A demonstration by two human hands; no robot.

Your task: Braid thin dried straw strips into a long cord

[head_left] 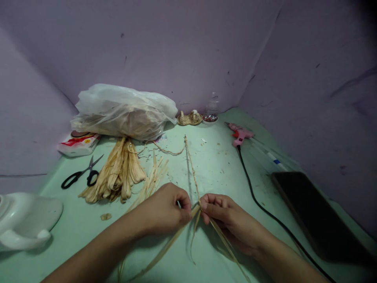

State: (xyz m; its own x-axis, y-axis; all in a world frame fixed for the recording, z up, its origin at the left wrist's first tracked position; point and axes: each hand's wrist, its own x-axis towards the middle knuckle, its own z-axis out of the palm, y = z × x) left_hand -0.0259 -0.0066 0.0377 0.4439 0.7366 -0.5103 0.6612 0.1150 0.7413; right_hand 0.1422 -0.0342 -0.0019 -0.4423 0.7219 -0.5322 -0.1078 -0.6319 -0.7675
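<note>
A thin, straw-coloured twisted fibre cord (pixel 193 173) runs from the far middle of the table toward me. My right hand (pixel 224 216) pinches its near end between thumb and fingers. Just left of it, my left hand (pixel 173 208) is closed in a pinch on a flat fibre strip (pixel 167 247) that splays from the same end. Another loose strip (pixel 226 240) trails below my right hand, and a thin short one hangs between the two hands. Pale cut strips (pixel 151 179) lie behind my left hand, near a bundle of dried fibre (pixel 116 173).
Black-handled scissors (pixel 85 172) lie left of the bundle. A plastic bag (pixel 126 112), a small woven item (pixel 190 118) and a clear bottle (pixel 212 104) stand along the wall. To the right are a pink glue gun (pixel 240 134), its cable (pixel 250 184) and a dark phone-like slab (pixel 316 214). A white object (pixel 26 220) sits left.
</note>
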